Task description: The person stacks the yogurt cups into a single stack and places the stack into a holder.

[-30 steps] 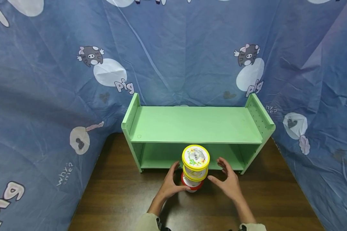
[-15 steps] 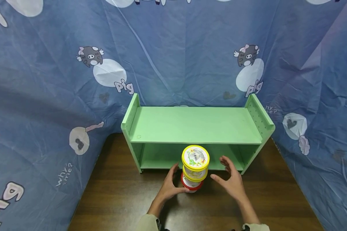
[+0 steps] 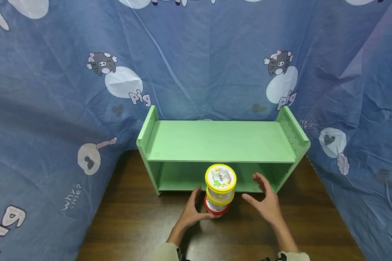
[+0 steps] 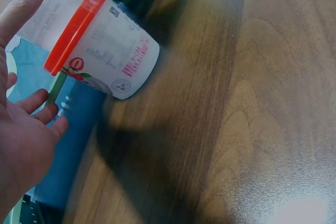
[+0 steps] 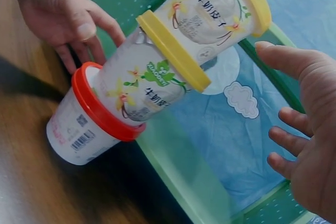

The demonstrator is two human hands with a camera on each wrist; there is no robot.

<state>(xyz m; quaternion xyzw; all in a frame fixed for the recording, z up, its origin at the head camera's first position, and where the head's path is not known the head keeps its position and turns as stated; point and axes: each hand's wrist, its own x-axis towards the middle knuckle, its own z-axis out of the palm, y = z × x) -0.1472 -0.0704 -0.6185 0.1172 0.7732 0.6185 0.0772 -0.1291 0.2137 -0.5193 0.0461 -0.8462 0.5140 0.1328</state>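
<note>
Three white tubs stand stacked on the wooden table. The bottom tub [image 5: 84, 127] has a red lid; the middle tub [image 5: 139, 80] and the top tub [image 3: 220, 177] have yellow lids and flower prints. The right wrist view shows the middle one sitting off-centre on the red lid. Left of the stack, my left hand [image 3: 190, 214] curves loosely, its thumb tip overlapping the red-lidded tub in the head view. My right hand [image 3: 269, 206] hovers to the right, apart from the tubs, thumb and fingers spread with nothing between them.
A green two-level shelf [image 3: 215, 141] stands right behind the stack, with raised side panels at both ends. Blue pig-print cloth [image 3: 196, 65] hangs behind and at both sides. The brown table [image 3: 124, 224] extends in front.
My right hand has drawn away from the stack, to the right. My left hand and the three tubs have stayed nearly where they were.
</note>
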